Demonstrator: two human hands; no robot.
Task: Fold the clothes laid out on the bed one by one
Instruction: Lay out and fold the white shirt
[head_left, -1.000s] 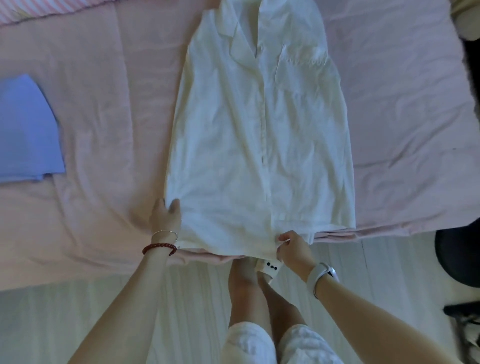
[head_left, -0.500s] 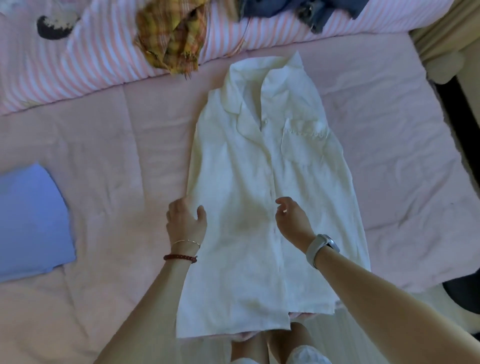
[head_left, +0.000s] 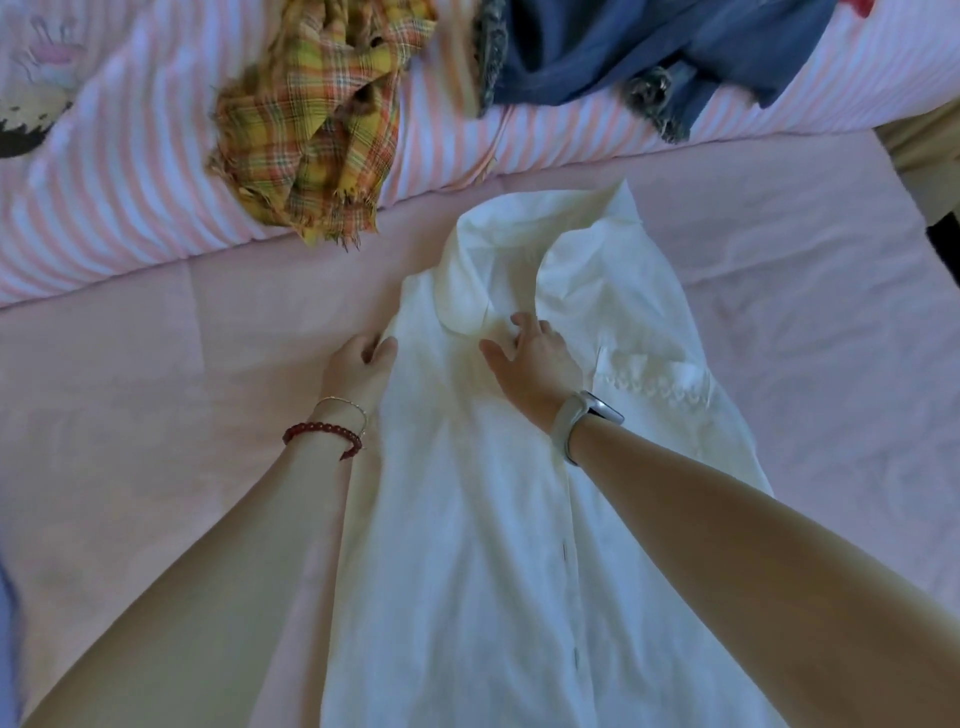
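The shirt (head_left: 467, 519) lies face up and buttoned on the bed (head_left: 156, 415), collar away from the person. A second ago both hands were at its hem; half a second ago they were mid-body; now they have slid up to the shoulders, so the smoothing looks done and the next fold probably starts at the top. The left hand (head_left: 358, 369) curls its fingers around the shirt's left edge just below the shoulder, gripping the cloth. The right hand (head_left: 530, 358) rests flat with fingers spread on the chest, just under the collar and beside the pocket (head_left: 654, 384). Beyond the hands, a plaid cloth (head_left: 317, 130) and blue garment (head_left: 649, 47) wait, unfolded.
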